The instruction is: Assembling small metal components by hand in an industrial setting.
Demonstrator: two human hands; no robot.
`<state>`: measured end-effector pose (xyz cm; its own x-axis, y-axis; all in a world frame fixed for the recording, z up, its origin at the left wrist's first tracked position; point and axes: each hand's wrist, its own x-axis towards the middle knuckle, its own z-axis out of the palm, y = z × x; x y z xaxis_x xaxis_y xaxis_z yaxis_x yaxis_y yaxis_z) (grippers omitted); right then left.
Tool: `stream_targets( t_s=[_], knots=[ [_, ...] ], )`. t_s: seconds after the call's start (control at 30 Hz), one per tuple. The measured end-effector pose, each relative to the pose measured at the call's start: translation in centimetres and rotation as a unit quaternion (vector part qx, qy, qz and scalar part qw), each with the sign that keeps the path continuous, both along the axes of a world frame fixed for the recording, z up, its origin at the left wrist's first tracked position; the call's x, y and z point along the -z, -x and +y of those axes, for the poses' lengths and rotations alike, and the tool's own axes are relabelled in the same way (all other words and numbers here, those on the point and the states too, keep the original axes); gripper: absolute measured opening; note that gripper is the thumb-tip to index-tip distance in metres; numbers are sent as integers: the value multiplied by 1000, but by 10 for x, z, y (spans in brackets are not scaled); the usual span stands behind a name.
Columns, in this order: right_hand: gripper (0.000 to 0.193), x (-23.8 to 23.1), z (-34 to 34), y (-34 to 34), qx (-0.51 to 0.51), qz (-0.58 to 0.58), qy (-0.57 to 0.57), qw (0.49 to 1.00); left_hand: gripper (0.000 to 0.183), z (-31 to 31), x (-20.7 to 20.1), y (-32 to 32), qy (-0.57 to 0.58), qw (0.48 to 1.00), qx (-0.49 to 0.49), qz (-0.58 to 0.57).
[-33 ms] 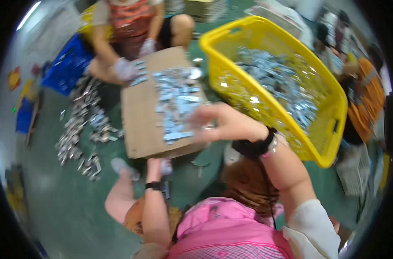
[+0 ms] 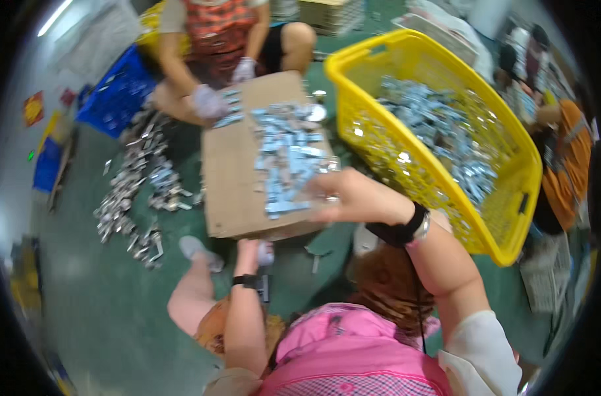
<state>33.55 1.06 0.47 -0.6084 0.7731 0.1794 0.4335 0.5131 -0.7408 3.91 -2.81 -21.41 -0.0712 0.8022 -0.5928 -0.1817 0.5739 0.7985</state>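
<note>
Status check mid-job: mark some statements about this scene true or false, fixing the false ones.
1. The yellow basket stands right of the cardboard box. True.
2. The yellow basket is empty. False: light-blue pieces lie inside it.
3. The right hand is near the light-blue strips on the cardboard box. True.
4. The left hand is inside the basket. False: the left hand is by the cardboard box's near edge.
5. Silvery pieces lie on the floor. True.
</note>
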Motion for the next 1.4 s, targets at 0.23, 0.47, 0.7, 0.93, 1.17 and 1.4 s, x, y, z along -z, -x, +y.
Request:
stream_targets(
  t_s=[0.23,0.47,0.7,0.93,1.17,1.4],
  knots=[
    [46,48,-10,60,-118,-232,20,965,16,-3,-3,7,26,999,-43,6],
    [41,67,-4,80,-146,-260,-14,954,25,2,-10,3,32,999,-25,26],
    [34,54,-9,109,-183,-266,-45,945,28,2,-18,-1,27,999,-11,35],
    [34,56,-16,123,-230,-223,-67,945,33,0,11,10,-42,998,-37,15],
    [32,58,-12,127,-233,-236,-57,942,33,1,6,7,-15,999,-35,22],
    [34,60,-12,130,-246,-234,-54,939,28,0,16,15,-35,998,-36,25]
  ],
)
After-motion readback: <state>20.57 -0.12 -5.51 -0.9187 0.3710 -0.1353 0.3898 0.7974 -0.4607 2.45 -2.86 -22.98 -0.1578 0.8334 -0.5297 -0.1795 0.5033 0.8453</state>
